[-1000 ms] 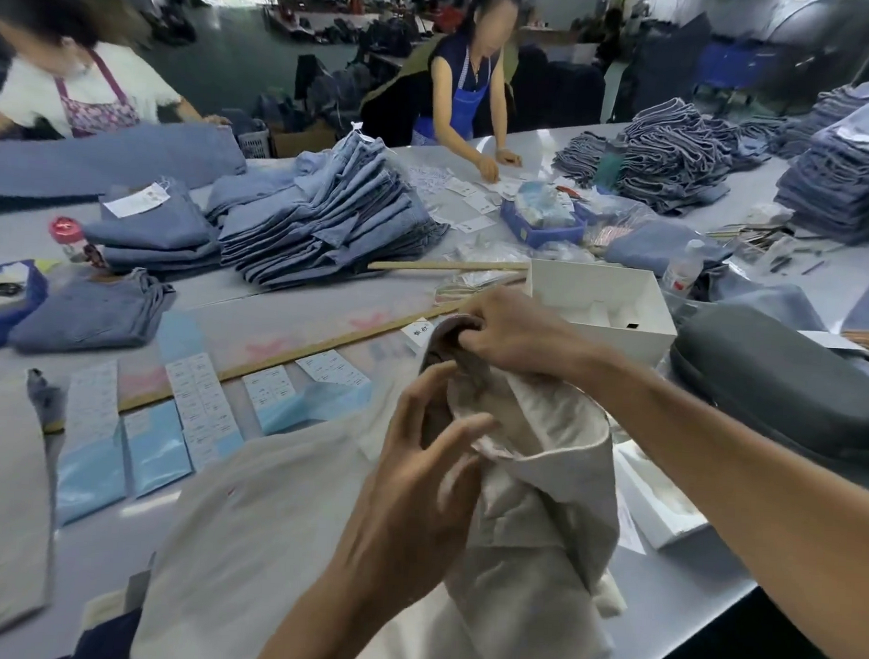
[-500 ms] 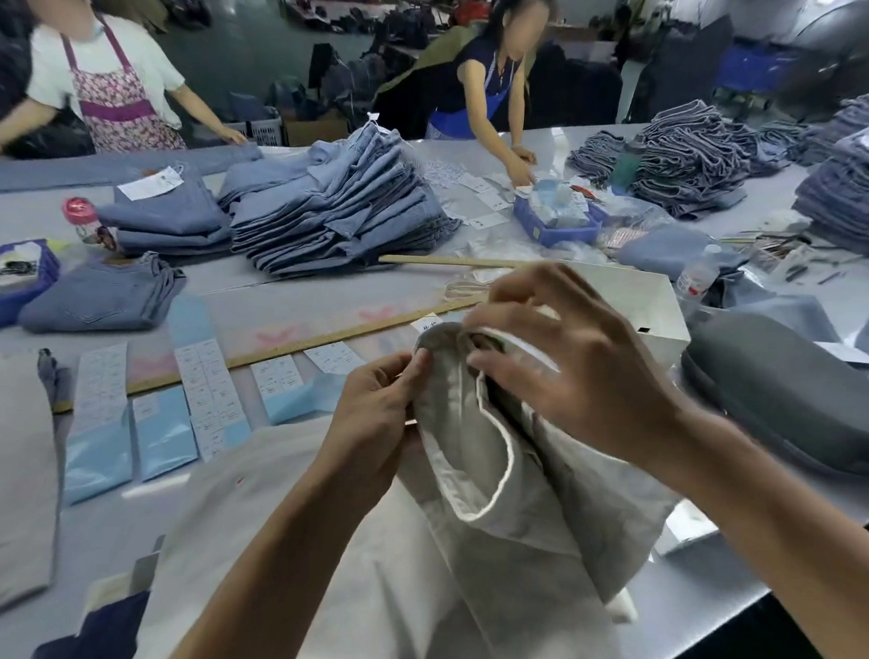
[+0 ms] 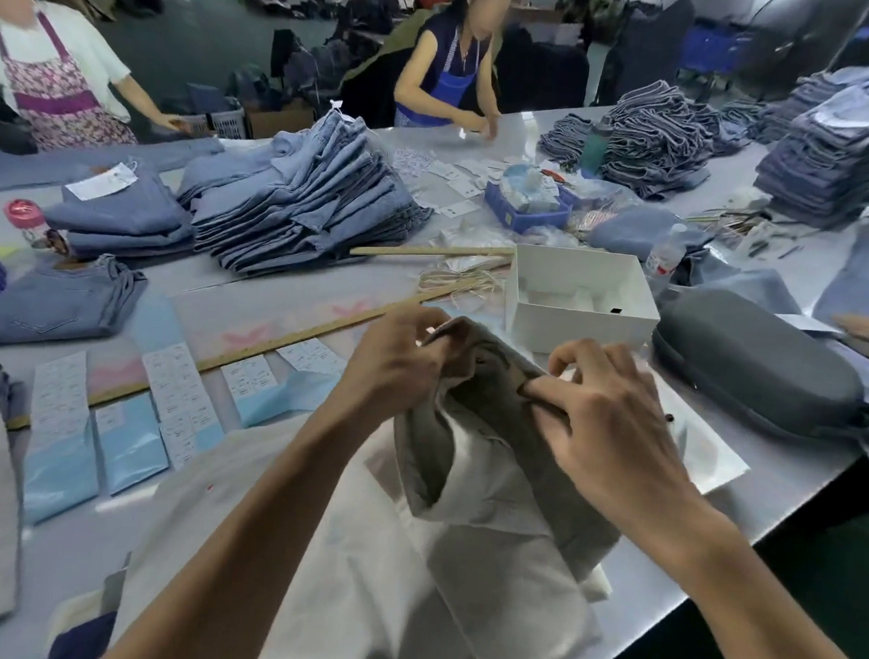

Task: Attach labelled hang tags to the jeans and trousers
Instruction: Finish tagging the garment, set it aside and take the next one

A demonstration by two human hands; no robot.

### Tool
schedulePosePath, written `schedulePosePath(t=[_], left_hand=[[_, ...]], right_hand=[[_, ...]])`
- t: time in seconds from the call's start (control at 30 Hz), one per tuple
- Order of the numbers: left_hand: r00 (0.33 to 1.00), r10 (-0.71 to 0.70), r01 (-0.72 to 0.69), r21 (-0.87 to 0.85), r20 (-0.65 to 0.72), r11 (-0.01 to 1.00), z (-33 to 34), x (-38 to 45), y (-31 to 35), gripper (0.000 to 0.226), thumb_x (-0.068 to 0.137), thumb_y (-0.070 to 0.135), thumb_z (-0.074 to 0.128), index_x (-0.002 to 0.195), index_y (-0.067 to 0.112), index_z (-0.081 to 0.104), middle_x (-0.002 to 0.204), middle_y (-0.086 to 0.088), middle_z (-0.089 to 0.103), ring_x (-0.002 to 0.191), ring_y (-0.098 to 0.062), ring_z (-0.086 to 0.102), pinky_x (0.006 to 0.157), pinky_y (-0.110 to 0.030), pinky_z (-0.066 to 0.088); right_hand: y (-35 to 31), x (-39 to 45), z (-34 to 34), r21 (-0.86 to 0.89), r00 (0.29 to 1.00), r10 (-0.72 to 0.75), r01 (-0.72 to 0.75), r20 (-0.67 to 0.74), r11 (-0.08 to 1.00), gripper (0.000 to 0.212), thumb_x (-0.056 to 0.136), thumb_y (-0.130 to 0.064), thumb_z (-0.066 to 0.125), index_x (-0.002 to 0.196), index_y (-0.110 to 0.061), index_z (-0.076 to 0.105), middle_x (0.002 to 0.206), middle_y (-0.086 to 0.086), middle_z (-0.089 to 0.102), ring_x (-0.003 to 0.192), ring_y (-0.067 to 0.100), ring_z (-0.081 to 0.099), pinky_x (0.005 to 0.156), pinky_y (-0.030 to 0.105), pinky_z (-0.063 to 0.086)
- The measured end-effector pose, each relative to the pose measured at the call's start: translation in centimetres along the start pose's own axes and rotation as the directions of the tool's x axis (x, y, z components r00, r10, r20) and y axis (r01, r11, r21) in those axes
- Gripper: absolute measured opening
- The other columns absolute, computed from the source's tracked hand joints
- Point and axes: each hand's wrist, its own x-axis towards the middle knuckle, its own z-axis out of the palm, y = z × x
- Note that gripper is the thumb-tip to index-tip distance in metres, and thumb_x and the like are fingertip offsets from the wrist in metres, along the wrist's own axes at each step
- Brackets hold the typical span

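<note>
1. The beige trousers (image 3: 464, 505) lay bunched at the near middle of the grey table (image 3: 275, 292), their waistband lifted up off the surface between both hands.
2. The left hand (image 3: 396, 367) pinched the far end of the waistband, fingers curled tight on the cloth.
3. The right hand (image 3: 612, 426) gripped the waistband's near-right part, thumb and forefinger pressed on the fold, the other fingers loosely bent above it.
4. Whether a hang tag was held in either hand could not be told.
5. The table's near-right edge ran diagonally just beside the right forearm, with dark floor beyond it; little room lay on that side.
6. A white open box (image 3: 580, 298) stood just beyond the hands, and a grey zipped case (image 3: 759, 373) lay to its right, near the right hand.
7. A long wooden ruler (image 3: 282, 340) crossed the table to the left of the left hand, with a second wooden stick (image 3: 426, 251) farther back.
8. Label sheets on pale blue backing (image 3: 129, 430) lay in a row at the near left, well clear of the trousers.
9. Bare table showed between those sheets and the trousers.
10. A tall stack of folded blue jeans (image 3: 304, 199) filled the middle distance, with smaller folded piles (image 3: 119, 216) to its left.
11. A blue tray (image 3: 525, 208) and scattered white tags (image 3: 458, 191) sat behind the box.
12. Two aproned workers (image 3: 448, 81) stood at the far side.
</note>
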Motion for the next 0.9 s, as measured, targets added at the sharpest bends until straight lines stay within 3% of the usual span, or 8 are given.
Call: schedulePosePath(t=[0.1, 0.23, 0.47, 0.57, 0.7, 0.77, 0.83, 0.9], left_hand=[[0.985, -0.172, 0.164, -0.228, -0.016, 0.960, -0.1, 1.3, 0.7, 0.034, 0.094, 0.014, 0.059, 0.062, 0.018, 0.068, 0.059, 0.006, 0.060, 0.056, -0.012, 0.052, 0.052, -0.023, 0.038], [0.950, -0.311, 0.288, -0.337, -0.013, 0.896, -0.5, 1.8, 0.4, 0.024, 0.093, 0.011, 0.059, 0.071, 0.016, 0.067, 0.059, -0.001, 0.059, 0.051, -0.016, 0.051, 0.048, -0.022, 0.037], [0.935, -0.353, 0.312, -0.429, -0.019, 0.848, -0.4, 1.4, -0.1, 0.025, 0.090, 0.002, 0.056, 0.084, 0.020, 0.071, 0.072, 0.001, 0.066, 0.068, -0.015, 0.061, 0.058, -0.024, 0.045], [0.969, -0.238, 0.197, -0.378, -0.064, 0.905, -0.3, 1.1, 0.2, 0.029, 0.087, -0.003, 0.054, 0.082, 0.018, 0.073, 0.074, -0.001, 0.068, 0.068, -0.012, 0.062, 0.054, -0.020, 0.049], [0.994, -0.098, 0.082, -0.242, -0.052, 0.967, -0.9, 0.3, 0.8, 0.033, 0.087, 0.001, 0.049, 0.085, 0.024, 0.073, 0.072, -0.005, 0.073, 0.059, -0.012, 0.063, 0.053, -0.027, 0.051], [0.999, -0.024, 0.024, -0.005, -0.035, 1.000, -1.1, -0.2, 1.2, 0.028, 0.088, 0.010, 0.054, 0.096, 0.032, 0.070, 0.083, -0.008, 0.075, 0.068, -0.016, 0.064, 0.062, -0.031, 0.050], [0.980, 0.192, -0.157, 0.393, -0.053, 0.906, -0.8, -1.0, 2.2, 0.029, 0.086, 0.017, 0.063, 0.107, 0.036, 0.064, 0.100, 0.000, 0.070, 0.087, -0.019, 0.063, 0.073, -0.035, 0.050], [0.830, 0.557, -0.468, 0.506, -0.029, 0.724, 0.0, -2.3, 4.0, 0.021, 0.086, 0.014, 0.068, 0.104, 0.023, 0.066, 0.101, 0.000, 0.062, 0.092, -0.022, 0.057, 0.074, -0.037, 0.048]], right_hand=[[-1.2, -0.7, 0.6, 0.029, 0.982, -0.107, 0.113, -0.159, 0.993, 0.009, 0.083, -0.012, 0.078, 0.091, -0.014, 0.078, 0.115, 0.004, 0.060, 0.105, 0.031, 0.051, 0.080, 0.040, 0.036], [-2.7, -3.6, 1.8, 0.072, 0.953, -0.142, 0.166, -0.267, 0.983, 0.011, 0.091, -0.016, 0.071, 0.098, -0.011, 0.077, 0.114, 0.000, 0.058, 0.104, 0.025, 0.051, 0.086, 0.037, 0.035], [-4.1, -5.8, 2.6, 0.087, 0.945, -0.179, 0.209, -0.273, 0.974, 0.012, 0.095, -0.007, 0.065, 0.098, -0.005, 0.076, 0.107, 0.006, 0.071, 0.097, 0.027, 0.068, 0.090, 0.039, 0.049], [-3.5, -5.8, 1.4, -0.004, 0.959, -0.182, 0.186, -0.217, 0.983, 0.016, 0.090, -0.008, 0.066, 0.102, -0.010, 0.077, 0.110, 0.007, 0.072, 0.099, 0.028, 0.068, 0.088, 0.043, 0.049], [-0.1, -6.0, -1.3, -0.117, 0.979, 0.020, -0.044, -0.204, 0.992, 0.029, 0.083, -0.014, 0.069, 0.111, -0.018, 0.075, 0.102, -0.001, 0.073, 0.094, 0.027, 0.068, 0.081, 0.045, 0.042], [0.9, -6.7, -1.8, -0.107, 0.975, 0.048, -0.073, -0.218, 0.992, 0.025, 0.081, -0.006, 0.072, 0.103, -0.018, 0.076, 0.093, -0.002, 0.073, 0.085, 0.028, 0.068, 0.075, 0.043, 0.041], [0.6, -7.7, -1.4, -0.078, 0.969, -0.011, -0.008, -0.245, 0.997, 0.019, 0.078, -0.004, 0.072, 0.091, -0.016, 0.079, 0.088, -0.001, 0.073, 0.078, 0.029, 0.069, 0.071, 0.042, 0.044], [-0.7, -8.6, -0.5, 0.002, 0.963, -0.064, 0.067, -0.263, 0.998, 0.018, 0.076, -0.005, 0.073, 0.089, -0.015, 0.080, 0.087, -0.003, 0.073, 0.075, 0.027, 0.069, 0.068, 0.042, 0.049]])
